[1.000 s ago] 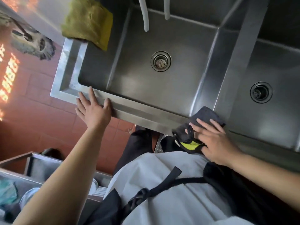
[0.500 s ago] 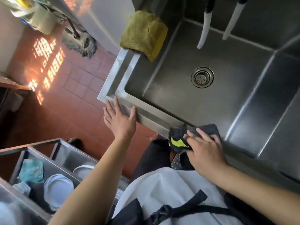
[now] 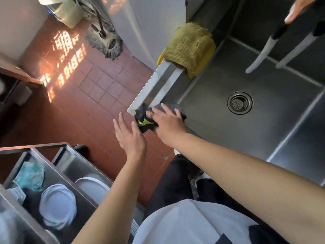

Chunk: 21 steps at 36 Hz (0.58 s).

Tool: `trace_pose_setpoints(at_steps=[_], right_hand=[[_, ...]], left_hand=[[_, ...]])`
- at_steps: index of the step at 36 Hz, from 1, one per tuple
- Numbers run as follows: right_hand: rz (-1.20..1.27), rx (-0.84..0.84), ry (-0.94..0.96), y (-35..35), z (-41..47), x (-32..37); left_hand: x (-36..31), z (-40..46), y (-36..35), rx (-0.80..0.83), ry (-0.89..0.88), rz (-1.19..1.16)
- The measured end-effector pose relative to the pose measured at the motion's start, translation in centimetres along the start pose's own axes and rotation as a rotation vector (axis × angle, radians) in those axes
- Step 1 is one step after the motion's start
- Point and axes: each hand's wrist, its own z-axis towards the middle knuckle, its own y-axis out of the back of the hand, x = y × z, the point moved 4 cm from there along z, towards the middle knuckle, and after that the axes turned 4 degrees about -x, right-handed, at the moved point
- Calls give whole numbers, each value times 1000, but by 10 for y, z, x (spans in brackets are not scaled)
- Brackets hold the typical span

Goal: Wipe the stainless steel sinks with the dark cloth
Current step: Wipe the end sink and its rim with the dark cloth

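Note:
The stainless steel sink fills the right side, with a round drain in its basin. My right hand presses the dark cloth, which has a yellow patch, flat onto the sink's near left corner. The cloth is bunched under my palm and hangs a little over the rim. My left hand hovers just left of the corner, off the rim, with its fingers spread and nothing in it.
A yellow-green cloth drapes over the sink's left rim farther back. Two white hoses hang over the basin. A steel cart with white plates and a teal rag stands at lower left. A mop lies on the red tile floor.
My right hand has slid the dark cloth left along the front rim to the sink's corner. My left hand has lifted off the rim.

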Motion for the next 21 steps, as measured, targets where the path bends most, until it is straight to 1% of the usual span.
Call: trace_pose_setpoints(at_steps=[4, 6, 7, 8, 10, 11, 13, 14, 17, 21], right_hand=[[141, 47, -1, 13, -32, -33], [262, 51, -34, 21, -61, -59], [348, 49, -76, 25, -77, -74], [434, 47, -137, 28, -92, -90], [591, 71, -334, 27, -116, -124], [678, 79, -440, 24, -123, -144], [795, 69, -614, 15, -129, -181], [783, 53, -672, 12, -126, -196], [616, -27, -800, 2, -96, -227], [410, -118, -807, -7, -23, -230]], left_hand=[[-19, 5, -15, 64, -139, 48], [-26, 7, -28, 113, -217, 157], [-27, 7, -36, 145, -253, 248], [-28, 5, -46, 180, -278, 349], [-25, 0, -66, 253, -260, 509], [-24, -2, -74, 268, -230, 551], [-23, -6, -86, 236, -177, 577], [-24, -6, -89, 196, -163, 579], [-24, -6, -93, 95, -150, 580], [-21, -6, -95, 36, -163, 591]])
